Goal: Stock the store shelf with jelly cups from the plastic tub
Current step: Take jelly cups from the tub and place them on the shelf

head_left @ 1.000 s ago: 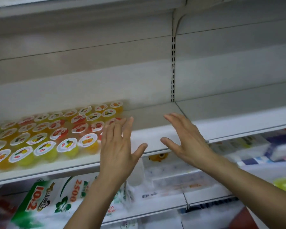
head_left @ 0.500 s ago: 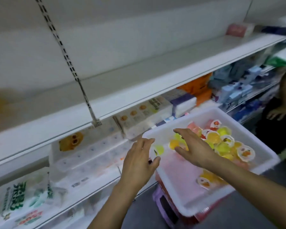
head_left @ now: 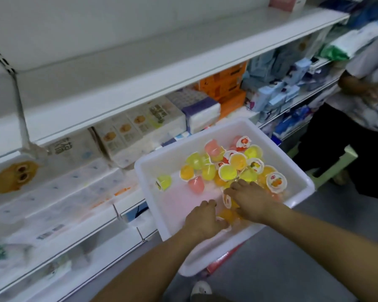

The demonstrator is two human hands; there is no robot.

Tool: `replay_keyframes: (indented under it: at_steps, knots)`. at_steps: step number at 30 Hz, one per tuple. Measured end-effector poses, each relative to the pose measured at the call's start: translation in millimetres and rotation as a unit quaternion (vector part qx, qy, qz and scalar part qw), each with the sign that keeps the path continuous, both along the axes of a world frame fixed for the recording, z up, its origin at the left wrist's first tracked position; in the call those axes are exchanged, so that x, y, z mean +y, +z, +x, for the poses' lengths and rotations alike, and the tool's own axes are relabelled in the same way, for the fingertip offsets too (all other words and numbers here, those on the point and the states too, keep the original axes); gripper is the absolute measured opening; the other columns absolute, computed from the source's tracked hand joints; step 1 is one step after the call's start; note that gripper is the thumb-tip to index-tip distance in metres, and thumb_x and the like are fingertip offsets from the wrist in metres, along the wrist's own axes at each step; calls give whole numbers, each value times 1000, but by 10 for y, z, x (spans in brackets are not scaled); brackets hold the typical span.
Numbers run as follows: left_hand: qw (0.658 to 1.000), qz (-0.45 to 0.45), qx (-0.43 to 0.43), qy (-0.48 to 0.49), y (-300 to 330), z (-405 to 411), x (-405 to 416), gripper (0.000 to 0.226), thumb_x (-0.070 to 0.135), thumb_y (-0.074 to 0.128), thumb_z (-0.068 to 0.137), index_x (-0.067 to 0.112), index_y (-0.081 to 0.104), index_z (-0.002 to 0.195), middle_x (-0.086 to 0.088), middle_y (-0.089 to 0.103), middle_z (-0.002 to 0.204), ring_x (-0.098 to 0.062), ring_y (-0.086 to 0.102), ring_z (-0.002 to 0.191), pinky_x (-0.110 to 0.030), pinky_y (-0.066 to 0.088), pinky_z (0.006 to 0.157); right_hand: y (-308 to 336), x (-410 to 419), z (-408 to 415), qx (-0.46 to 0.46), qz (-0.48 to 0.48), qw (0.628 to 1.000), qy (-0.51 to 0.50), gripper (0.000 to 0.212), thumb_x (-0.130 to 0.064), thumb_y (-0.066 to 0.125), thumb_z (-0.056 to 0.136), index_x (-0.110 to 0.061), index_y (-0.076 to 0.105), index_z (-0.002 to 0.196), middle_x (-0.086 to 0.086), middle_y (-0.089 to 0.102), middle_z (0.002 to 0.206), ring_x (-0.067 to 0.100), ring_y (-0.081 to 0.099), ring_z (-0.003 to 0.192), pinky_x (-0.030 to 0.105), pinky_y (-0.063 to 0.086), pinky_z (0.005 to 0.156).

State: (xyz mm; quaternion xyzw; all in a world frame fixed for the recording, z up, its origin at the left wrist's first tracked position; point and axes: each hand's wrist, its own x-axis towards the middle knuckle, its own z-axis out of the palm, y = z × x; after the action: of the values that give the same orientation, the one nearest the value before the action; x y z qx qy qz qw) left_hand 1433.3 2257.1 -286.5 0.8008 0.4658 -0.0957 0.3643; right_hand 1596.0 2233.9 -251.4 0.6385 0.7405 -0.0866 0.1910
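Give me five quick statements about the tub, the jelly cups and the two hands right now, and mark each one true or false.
1. Both hands are down inside the white plastic tub. True.
2. The left hand is resting on the shelf edge. False: it is in the tub, over the orange jelly cups near the tub's front wall.
3. The right hand is among the piled jelly cups. True.
4. The tub holds only red cups. False: yellow, orange, pink and green ones show.
5. One green jelly cup lies apart from the pile, nearer the tub's left wall. True.
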Motion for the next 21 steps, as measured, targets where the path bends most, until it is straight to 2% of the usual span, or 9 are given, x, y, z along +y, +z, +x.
replay_keyframes:
  at_steps: [3, 7, 10, 14, 16, 18, 21]
  knots:
    - [999, -39, -2, 35, -64, 238, -11, 58, 55, 63, 79, 19, 53, 123, -5, 60, 120, -24, 58, 106, -36, 49, 88, -44, 72, -52, -66, 8, 997, 36, 47, -20, 51, 92, -17, 42, 137, 9, 45, 138, 29, 38, 130, 40, 34, 102]
    - [999, 3, 26, 37, -162, 439, -86, 53, 43, 68, 80, 17, 52, 124, -6, 61, 120, -25, 60, 106, -35, 51, 90, -162, 111, -113, -94, 5, 994, 62, 32, -20, 41, 98, -12, 56, 125, 11, 55, 125, 32, 46, 121, 42, 32, 101]
    - [998, 16, 42, 36, -151, 440, -64, 59, 32, 71, 82, 12, 43, 130, -9, 54, 124, -27, 56, 112, -36, 49, 91, -187, 142, -99, -96, 73, 989, 89, 18, -22, 54, 91, -19, 67, 103, 5, 66, 102, 28, 57, 105, 40, 38, 95]
    - [995, -12, 15, 97, -20, 213, 26, 64, 41, 73, 77, 13, 41, 125, -9, 51, 121, -29, 55, 108, -36, 46, 85, -143, 169, 10, -79, 36, 993, 75, 33, -23, 53, 91, -20, 58, 123, 3, 61, 122, 25, 47, 120, 40, 25, 105]
    - [990, -16, -19, 140, 94, 24, 87, 60, 41, 75, 75, 17, 44, 121, -5, 52, 115, -24, 55, 99, -32, 45, 78, -97, 157, 72, -34, 48, 998, 38, 41, -36, 56, 90, -28, 53, 130, -4, 58, 127, 20, 45, 122, 37, 24, 103]
    - [981, -2, -68, 184, 261, -207, 141, 51, 38, 76, 74, 23, 46, 112, 0, 51, 109, -17, 53, 91, -27, 42, 72, -18, 157, 69, 58, 63, 996, -21, 45, -47, 58, 88, -33, 52, 131, -9, 57, 130, 15, 45, 123, 35, 28, 101]
    - [961, 30, -134, 241, 514, -607, 190, 42, 33, 74, 74, 27, 48, 106, 3, 51, 110, -13, 53, 90, -25, 41, 71, 168, 247, -58, 230, 117, 962, -84, 44, -46, 67, 82, -31, 60, 123, -11, 62, 121, 14, 54, 112, 34, 40, 94]
